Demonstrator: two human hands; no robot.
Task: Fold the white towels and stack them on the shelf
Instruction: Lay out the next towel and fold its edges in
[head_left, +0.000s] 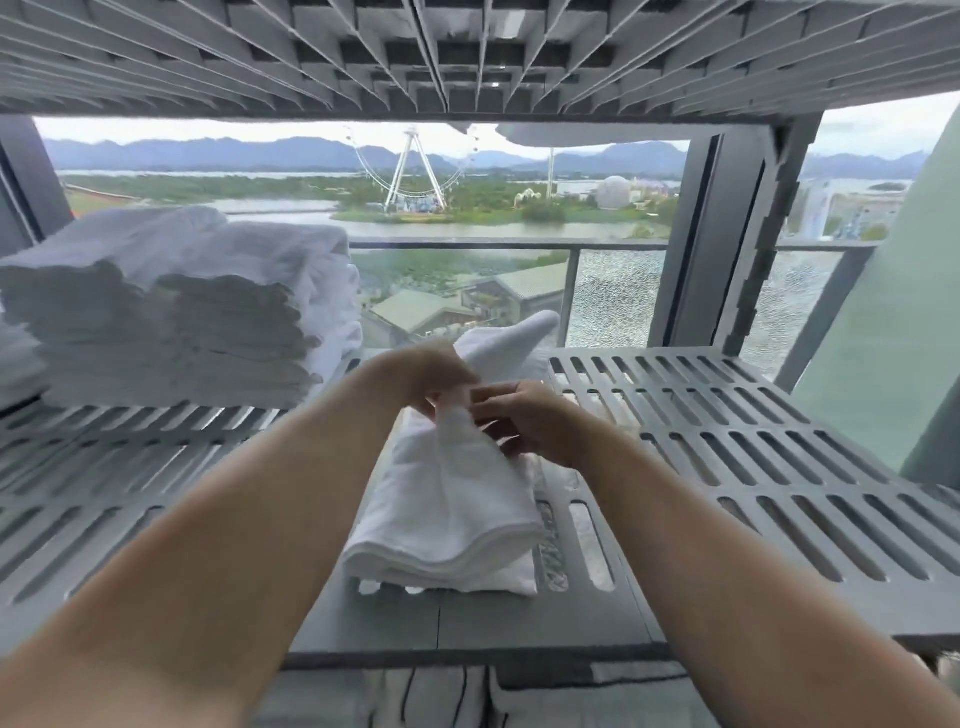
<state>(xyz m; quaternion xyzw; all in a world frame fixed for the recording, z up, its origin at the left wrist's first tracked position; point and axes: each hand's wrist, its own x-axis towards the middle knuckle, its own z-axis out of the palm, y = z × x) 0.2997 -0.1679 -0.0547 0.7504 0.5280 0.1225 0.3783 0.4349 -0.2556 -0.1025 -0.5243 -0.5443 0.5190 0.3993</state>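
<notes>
Left hand (428, 378): curled round the raised far part of the white towel (457, 504), a firm grip, knuckles up.
Right hand (524, 422): just beside the left, fingers bent in and pinching the same bunched fold from the right.
Towel: near end lies flat on the shelf (727, 441) in neat layers, mid-shelf; the far end is lifted between both hands, with one loose corner poking up beyond them.
Step in hand: by the look of it, bringing the lifted end over to make the next fold.
How to do it well: pull the two pinched corners apart so the edge goes taut, lay it down square on the near layers, then smooth from the fold outward; that stray far corner wants tucking in first or the bundle comes out lopsided.
Stack of folded towels (171, 317): far left on the same shelf, tall, well apart from the hands; the likely destination.
Upper shelf (467, 57): slatted, close overhead, so keep the lift low.
Window (613, 291): behind the shelf.
</notes>
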